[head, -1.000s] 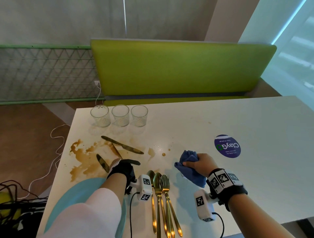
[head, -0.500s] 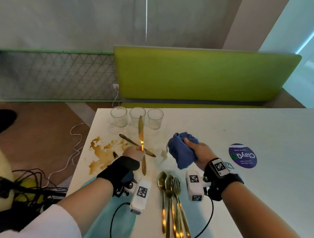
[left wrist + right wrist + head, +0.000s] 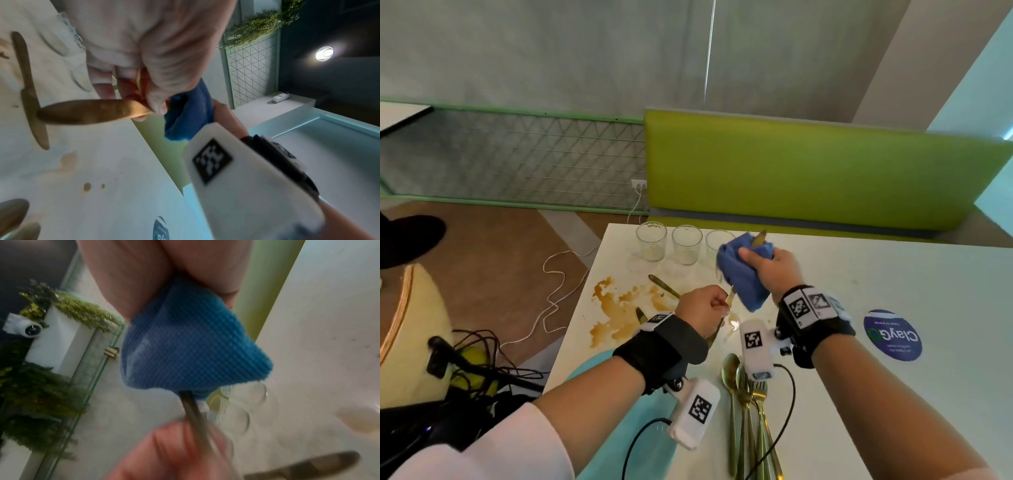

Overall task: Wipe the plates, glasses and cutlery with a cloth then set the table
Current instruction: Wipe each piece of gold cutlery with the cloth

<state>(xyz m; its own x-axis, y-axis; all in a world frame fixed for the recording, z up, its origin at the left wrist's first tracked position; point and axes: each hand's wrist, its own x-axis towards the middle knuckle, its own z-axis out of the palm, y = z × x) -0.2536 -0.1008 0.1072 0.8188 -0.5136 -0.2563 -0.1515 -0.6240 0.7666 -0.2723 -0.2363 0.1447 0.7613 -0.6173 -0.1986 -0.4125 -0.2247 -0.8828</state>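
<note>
- Raised since half a second ago, the blue cloth (image 3: 743, 270) now wraps the blade of the gold knife (image 3: 730, 296), whose tip pokes out above it.
- Left hand (image 3: 702, 313) fingers clamp the knife's handle; right hand (image 3: 768, 272) fingers curl round the cloth, both held above the white bench (image 3: 893, 281).
- A round purple sticker (image 3: 892, 335) on the bench reads "ClayGo", seen upside down; its smaller print is illegible.
- Three glasses (image 3: 686, 244) stand in a row at the far edge; their contents cannot be told.
- Two more knives (image 3: 663, 285) lie in a brown spill (image 3: 616, 308).
- Gold spoons and forks (image 3: 746, 404) lie beside a turquoise plate (image 3: 599, 366).
</note>
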